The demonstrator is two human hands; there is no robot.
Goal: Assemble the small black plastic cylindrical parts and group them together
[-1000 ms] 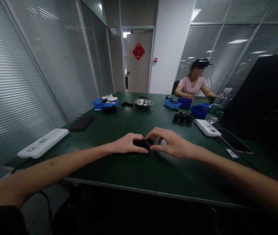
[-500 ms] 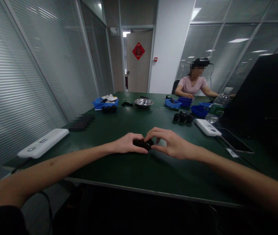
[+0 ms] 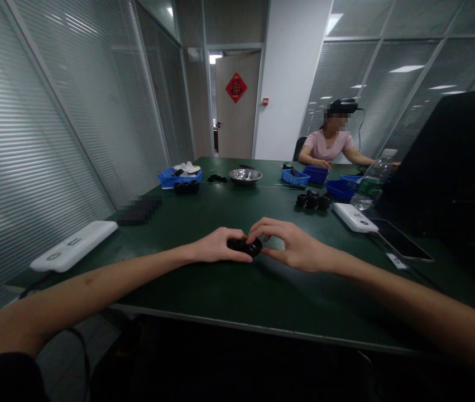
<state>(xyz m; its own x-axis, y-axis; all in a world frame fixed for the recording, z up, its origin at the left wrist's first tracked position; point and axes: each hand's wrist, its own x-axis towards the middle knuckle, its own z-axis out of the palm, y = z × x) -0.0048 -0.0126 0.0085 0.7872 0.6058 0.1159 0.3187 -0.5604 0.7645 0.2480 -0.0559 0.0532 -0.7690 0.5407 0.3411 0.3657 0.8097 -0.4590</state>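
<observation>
Low over the near part of the green table, my left hand (image 3: 219,244) grips a small glossy black rounded part (image 3: 254,247) between thumb and fingers. My right hand (image 3: 289,243) is curved around its right end, fingertips on the top and the thumb close to the side. Fingers cover much of the part, so its exact kind cannot be made out. Farther off to the right sits a cluster of similar black rounded pieces (image 3: 312,200), and more black pieces (image 3: 186,187) lie at the back left.
A steel bowl (image 3: 245,177) stands between blue baskets (image 3: 180,177) and blue bins (image 3: 340,189). White power banks (image 3: 73,245) lie on both sides. At right are a water bottle (image 3: 373,181), a phone (image 3: 400,240) and a large dark screen (image 3: 446,162). Another person (image 3: 329,142) sits across.
My right thumb has shifted slightly at the right end of the black part, which has turned a little and shows more of its surface. My left hand keeps its place.
</observation>
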